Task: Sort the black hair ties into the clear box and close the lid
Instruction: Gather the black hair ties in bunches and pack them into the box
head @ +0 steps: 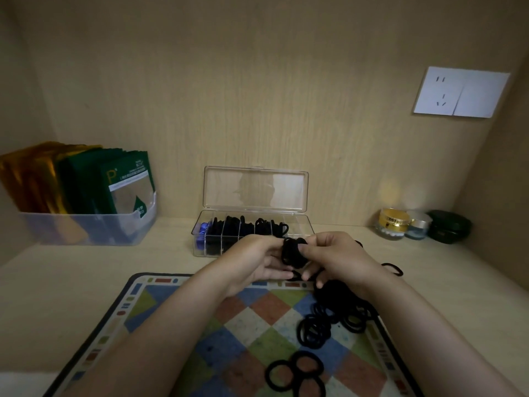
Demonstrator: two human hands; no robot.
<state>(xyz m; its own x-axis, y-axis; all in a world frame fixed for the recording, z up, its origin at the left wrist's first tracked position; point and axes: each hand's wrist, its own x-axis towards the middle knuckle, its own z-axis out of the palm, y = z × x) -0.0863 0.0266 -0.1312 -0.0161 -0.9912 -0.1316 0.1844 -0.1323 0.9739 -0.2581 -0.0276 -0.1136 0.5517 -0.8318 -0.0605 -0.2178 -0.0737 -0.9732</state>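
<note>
Two bare hands meeting above a checkered mat (177,319), left hand (257,262) and right hand (337,259) both closed around one bunch of black hair ties (293,252), loose ties (323,325) on the mat, clear box (254,227) just behind, lid (256,189) upright, part-filled.

Dim warm light, faint glow on wall above gold jar (392,222), soft reflection in clear box lid (255,190), corners darkened, edges bowed, slight softness overall
</note>
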